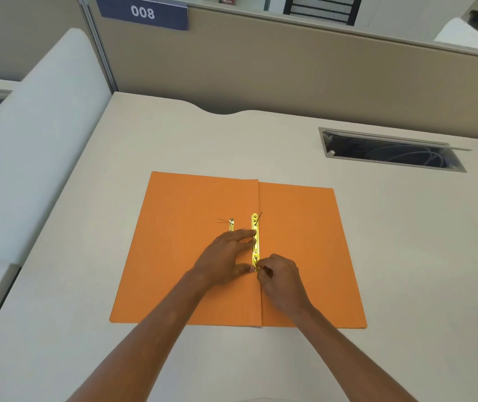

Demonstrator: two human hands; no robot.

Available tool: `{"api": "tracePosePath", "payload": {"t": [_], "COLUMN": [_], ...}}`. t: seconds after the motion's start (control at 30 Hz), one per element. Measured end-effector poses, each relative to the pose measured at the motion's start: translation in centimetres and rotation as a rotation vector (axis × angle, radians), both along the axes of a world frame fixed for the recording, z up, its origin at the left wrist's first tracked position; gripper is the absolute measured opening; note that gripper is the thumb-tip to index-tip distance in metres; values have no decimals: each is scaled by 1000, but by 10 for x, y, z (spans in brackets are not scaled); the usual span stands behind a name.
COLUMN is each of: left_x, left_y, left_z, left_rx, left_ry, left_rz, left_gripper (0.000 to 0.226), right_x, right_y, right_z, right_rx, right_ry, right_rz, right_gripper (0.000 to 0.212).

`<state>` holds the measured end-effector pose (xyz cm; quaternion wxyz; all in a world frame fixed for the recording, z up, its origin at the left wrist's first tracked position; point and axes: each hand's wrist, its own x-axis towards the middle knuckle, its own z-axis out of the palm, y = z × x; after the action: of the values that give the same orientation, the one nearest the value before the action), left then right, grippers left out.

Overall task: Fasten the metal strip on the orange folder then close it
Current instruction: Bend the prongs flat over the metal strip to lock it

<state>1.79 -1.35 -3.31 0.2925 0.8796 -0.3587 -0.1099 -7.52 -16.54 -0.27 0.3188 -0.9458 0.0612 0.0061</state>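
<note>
While the orange folder lies opened flat a little below the centre of the frame on the pale desk, the metal strip runs along its central fold, bright and gold-coloured. The left hand rests on the left leaf, its fingers extended and close together, tips pressing the middle of the strip, while the thumb reaches toward the strip's near end. The right hand is curled, its thumb and forefinger pinching at that same near end; what exactly sits between them is too small to tell. A second short gold piece lies apart on the left leaf, just above the left hand.

Judging by its look, the strip is thin, light and springy, with slim prongs that bend easily and could kink if forced, so it is best taken at the ends with fingertips while the middle is held down. The folder seems to be light, flexible card that slides readily on the smooth desk; for closing, the outer edge of one leaf looks like the natural place to lift.
</note>
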Motion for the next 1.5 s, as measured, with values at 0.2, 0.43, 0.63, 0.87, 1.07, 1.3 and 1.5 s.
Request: {"api": "tracePosePath", "payload": {"t": [0.2,0.43,0.63,0.87,1.07,1.3,1.5], "left_x": [1,0,2,1,0,-3,-4], "left_y": [0,-1,0,1,1,1,-8], "left_z": [-2,2,4,5,8,13,16], "left_rx": [17,57,63,47,52,44,57], "left_ry": [-21,-32,-10,25,41,-3,-71], "left_rz": [-3,-16,-34,-24,-25,-3,54], "left_gripper": [64,64,66,65,66,61,38], "right_x": [5,-4,-13,-26,-22,35,96], "right_y": [5,18,14,5,4,-18,-24], "right_z": [4,0,-4,-8,-10,10,17], "right_rx": [127,121,-22,-173,-22,203,165], "right_ry": [78,10,-86,-115,-86,10,13], "right_rz": [-83,-139,2,115,27,-122,-108], "right_gripper": [15,17,18,13,9,24,17]}}
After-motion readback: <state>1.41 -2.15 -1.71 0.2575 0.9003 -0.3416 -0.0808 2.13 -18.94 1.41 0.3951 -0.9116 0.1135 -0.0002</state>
